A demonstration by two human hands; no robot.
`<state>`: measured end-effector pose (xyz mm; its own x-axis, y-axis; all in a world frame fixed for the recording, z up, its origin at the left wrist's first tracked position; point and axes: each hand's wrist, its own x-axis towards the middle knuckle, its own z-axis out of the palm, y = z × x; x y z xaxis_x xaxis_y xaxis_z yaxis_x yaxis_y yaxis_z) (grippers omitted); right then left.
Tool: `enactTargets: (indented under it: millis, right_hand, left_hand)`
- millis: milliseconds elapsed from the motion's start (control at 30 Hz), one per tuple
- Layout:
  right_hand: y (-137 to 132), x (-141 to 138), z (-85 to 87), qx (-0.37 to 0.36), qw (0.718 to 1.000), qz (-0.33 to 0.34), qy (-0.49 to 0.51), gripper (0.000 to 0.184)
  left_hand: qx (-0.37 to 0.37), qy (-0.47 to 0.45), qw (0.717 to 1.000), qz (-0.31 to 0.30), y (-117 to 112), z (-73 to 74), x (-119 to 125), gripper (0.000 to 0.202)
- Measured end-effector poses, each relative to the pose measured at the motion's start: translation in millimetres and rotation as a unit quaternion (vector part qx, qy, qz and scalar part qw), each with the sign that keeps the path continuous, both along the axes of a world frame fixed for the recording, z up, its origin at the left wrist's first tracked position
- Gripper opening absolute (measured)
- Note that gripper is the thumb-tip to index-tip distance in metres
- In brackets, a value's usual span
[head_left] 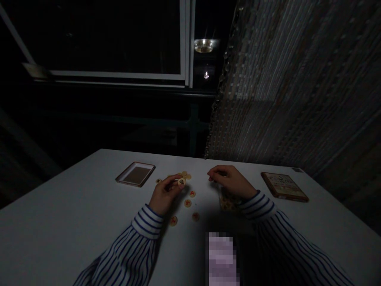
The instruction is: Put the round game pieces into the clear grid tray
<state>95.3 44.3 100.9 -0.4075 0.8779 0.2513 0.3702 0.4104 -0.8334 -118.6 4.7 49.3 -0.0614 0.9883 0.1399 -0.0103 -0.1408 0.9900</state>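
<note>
A: Head view?
B: Left hand (166, 191) pinches a black-marked piece (181, 182) above the table (80, 198). Right hand (230, 180) fingers curled together; can't tell if holding anything.
A: Progress?
B: Looks partway: four red-marked pieces (187, 203) out, others in the tray (220, 206) by right wrist.
A: Boxes?
B: Open box (128, 184) left, brown base showing; picture-topped box (284, 186) right, inside hidden.

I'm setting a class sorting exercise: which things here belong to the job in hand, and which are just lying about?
Belong to the job:
black-marked disc, in the left hand
red-marked discs, lying nearby
partly hidden discs, near the right hand

Seemingly just lying about:
shallow tray, untouched, at left
printed case, untouched, at right
</note>
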Motion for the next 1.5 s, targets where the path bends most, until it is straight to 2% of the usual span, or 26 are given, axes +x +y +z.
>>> enactTargets:
  millis: [167, 367, 600, 733, 867, 1067, 1367, 1500]
  right_hand:
    - [-8.1, 20.6, 5.0, 0.039, 0.999, -0.01, -0.027, 0.017]
    - [-11.6, 37.6, 10.8, 0.068, 0.995, 0.001, -0.071, 0.019]
    - [-10.9, 52.6, 17.7, 0.082, 0.992, 0.004, -0.1, 0.022]
    - [-9.8, 57.3, 17.4, 0.087, 0.989, -0.004, -0.116, 0.023]
    - [-8.3, 58.1, 14.6, 0.095, 0.984, -0.008, -0.15, 0.023]
    - [-3.8, 55.7, 8.5, 0.11, 0.974, -0.003, -0.196, 0.022]
    - [4.2, 49.0, -13.3, 0.023, 0.979, 0.062, -0.194, 0.021]
    - [3.6, 44.4, -15.8, 0.024, 0.976, 0.081, -0.199, 0.02]
  left_hand:
    - [0.013, 0.03, 0.999, -0.005, -5.7, 4.0, 17.7, 0.031]
    - [0.004, 0.027, 0.999, -0.023, -5.1, -0.6, 40.9, 0.033]
    - [0.034, 0.067, 0.997, -0.007, -1.5, 7.7, 72.1, 0.029]
    - [0.03, 0.036, 0.999, 0.01, 4.0, 10.4, 88.7, 0.03]
    - [0.035, 0.014, 0.998, 0.04, 4.5, 0.6, 99.5, 0.031]
    - [0.014, -0.007, 1.0, 0.005, -1.6, -18.1, 106.4, 0.032]
    - [-0.049, -0.093, 0.994, -0.006, -5.2, -27.7, 117.4, 0.038]
    - [-0.046, -0.094, 0.995, -0.003, -4.5, -28.1, 115.7, 0.036]
